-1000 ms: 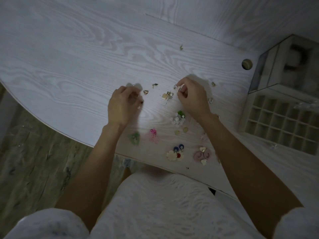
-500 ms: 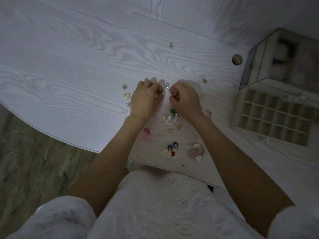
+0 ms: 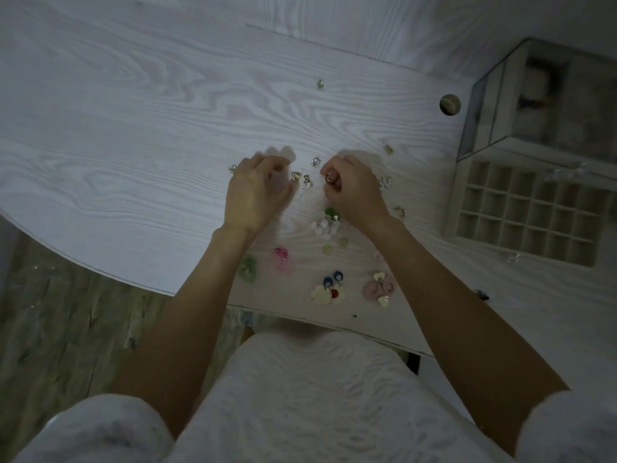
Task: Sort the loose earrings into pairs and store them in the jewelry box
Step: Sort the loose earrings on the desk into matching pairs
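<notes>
Pinching gold hoop earring [image 3: 330, 179], right hand [image 3: 354, 192] fingers curled round it.

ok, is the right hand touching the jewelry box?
Apart. The head view shows bare table between the right hand, curled round a gold ring, and the jewelry box.

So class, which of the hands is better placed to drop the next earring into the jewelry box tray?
Probably the right hand: it already pinches a small gold earring and sits nearer the jewelry box tray. The left hand is farther away.
</notes>
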`<state>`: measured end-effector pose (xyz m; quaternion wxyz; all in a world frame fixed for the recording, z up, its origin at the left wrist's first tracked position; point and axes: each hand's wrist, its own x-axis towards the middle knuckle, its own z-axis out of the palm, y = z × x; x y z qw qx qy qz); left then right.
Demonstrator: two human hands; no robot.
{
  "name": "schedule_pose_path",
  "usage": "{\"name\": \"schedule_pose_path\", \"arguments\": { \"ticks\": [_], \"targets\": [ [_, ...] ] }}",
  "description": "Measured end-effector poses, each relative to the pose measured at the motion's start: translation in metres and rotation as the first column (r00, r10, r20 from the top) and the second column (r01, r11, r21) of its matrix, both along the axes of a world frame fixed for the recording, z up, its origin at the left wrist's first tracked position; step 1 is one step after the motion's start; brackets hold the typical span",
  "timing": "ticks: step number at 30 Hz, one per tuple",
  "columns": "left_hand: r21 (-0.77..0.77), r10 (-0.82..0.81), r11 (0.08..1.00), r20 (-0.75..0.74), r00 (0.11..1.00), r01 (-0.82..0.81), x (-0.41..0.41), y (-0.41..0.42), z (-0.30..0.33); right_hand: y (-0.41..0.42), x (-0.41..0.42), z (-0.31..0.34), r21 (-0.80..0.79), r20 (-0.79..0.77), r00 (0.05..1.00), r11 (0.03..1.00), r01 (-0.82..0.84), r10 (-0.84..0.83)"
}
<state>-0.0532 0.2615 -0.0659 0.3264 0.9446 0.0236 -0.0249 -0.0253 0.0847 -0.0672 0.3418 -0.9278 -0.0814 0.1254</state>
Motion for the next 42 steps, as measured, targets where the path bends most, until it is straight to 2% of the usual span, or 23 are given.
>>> {"name": "schedule_pose_path", "arguments": {
  "ticks": [4,10,14,19,25,28,33,36,42],
  "targets": [
    [0.017,-0.027,0.999,-0.01,1.0,0.027,-0.001,0.001,0.003,0.0,0.0,0.001,0.007,-0.004,1.0,1.0,0.004,-0.004],
    [0.142,-0.055,0.988,-0.01,0.998,0.056,0.009,-0.014,0.001,0.0,-0.001,0.002,0.007,0.001,1.0,1.0,0.007,-0.007],
    [0.027,-0.048,0.998,-0.025,0.999,0.048,0.012,-0.013,0.0,0.0,-0.005,0.0,0.012,0.03,0.999,1.0,0.025,-0.026],
    [-0.052,0.033,0.998,0.045,0.998,-0.03,0.003,0.005,0.004,-0.001,-0.009,-0.004,0.045,0.079,0.996,0.998,0.045,-0.048],
    [-0.023,0.069,0.997,0.079,0.995,-0.067,-0.018,0.019,0.009,0.005,-0.011,0.003,0.04,0.171,0.985,0.999,0.005,-0.011],
    [-0.015,0.171,0.985,0.074,0.983,-0.17,-0.032,0.03,0.012,0.012,-0.012,0.007,0.034,0.21,0.978,0.999,-0.023,0.015],
    [-0.143,0.405,0.903,-0.029,0.914,-0.405,-0.055,0.05,0.011,0.008,-0.013,-0.001,-0.133,0.193,0.981,0.991,0.019,0.008],
    [-0.145,0.366,0.916,-0.078,0.927,-0.374,-0.058,0.054,0.003,0.006,-0.013,-0.001,-0.083,0.164,0.986,0.996,0.031,-0.017],
    [-0.102,0.272,0.955,-0.089,0.958,-0.28,-0.048,0.046,-0.002,0.01,-0.012,-0.001,-0.083,0.164,0.986,0.996,-0.013,0.027]
  ]
}}
